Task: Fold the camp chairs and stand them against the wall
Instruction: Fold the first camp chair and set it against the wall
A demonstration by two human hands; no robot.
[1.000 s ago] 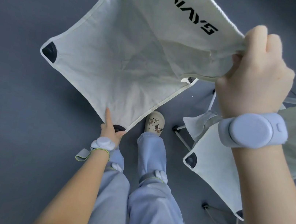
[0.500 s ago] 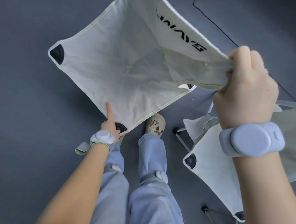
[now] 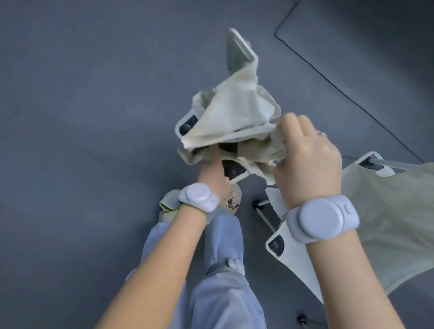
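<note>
A cream canvas camp chair (image 3: pixel 232 110) hangs collapsed into a bunched bundle in front of me, its dark corner caps drawn together. My right hand (image 3: pixel 310 153) grips the crumpled fabric on the bundle's right side. My left hand (image 3: pixel 213 172) holds the bundle from below, its fingers mostly hidden under the cloth. A second camp chair (image 3: pixel 400 208) of the same cream canvas stands spread out on the floor to my right, with thin metal legs (image 3: pixel 264 216) showing beneath it.
The floor is dark grey carpet (image 3: pixel 76 115) with a thin dark seam line (image 3: pixel 334 86) running across the upper right. My own legs in light blue trousers (image 3: pixel 222 292) and pale shoes stand just below the held chair. No wall shows.
The held chair's seat, spread wide and flat a second ago, has collapsed into a tight bundle. Both hands have come together at the middle, the right one dropping lower.
</note>
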